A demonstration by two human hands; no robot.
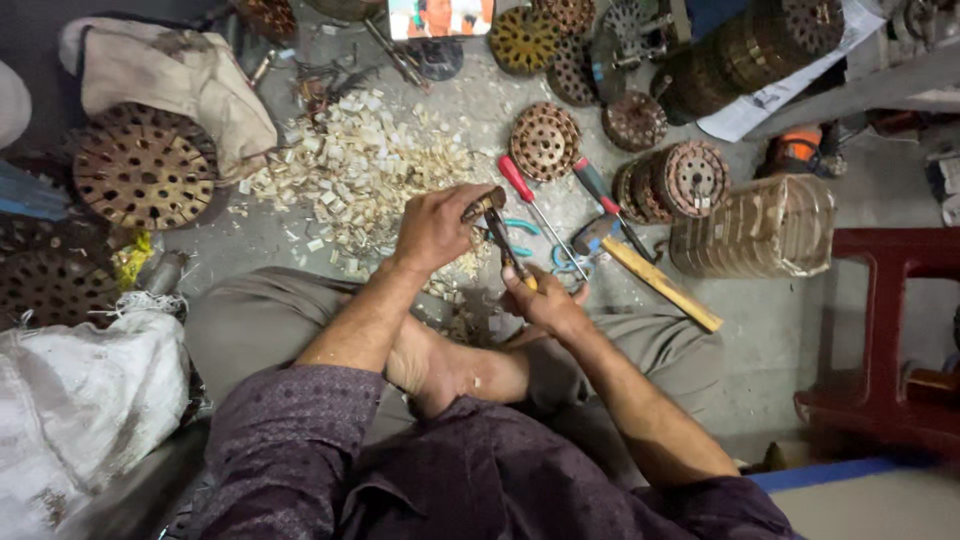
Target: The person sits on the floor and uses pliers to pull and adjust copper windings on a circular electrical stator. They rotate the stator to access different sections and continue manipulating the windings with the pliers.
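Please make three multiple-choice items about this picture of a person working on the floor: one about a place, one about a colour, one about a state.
1. Where is the pile of pale chips?
A. on the red stool
B. on the floor ahead of the left hand
C. inside the white sack

2. What colour is the handle of the screwdriver that lies nearest the hands?
A. red
B. green
C. white

3. What is the right hand doing?
A. lying flat and empty
B. gripping a slim tool
C. resting on the stool

Answers:
1 B, the chips are spread on the floor beyond the left hand.
2 A, its handle is red.
3 B, its fingers close around the slim tool.
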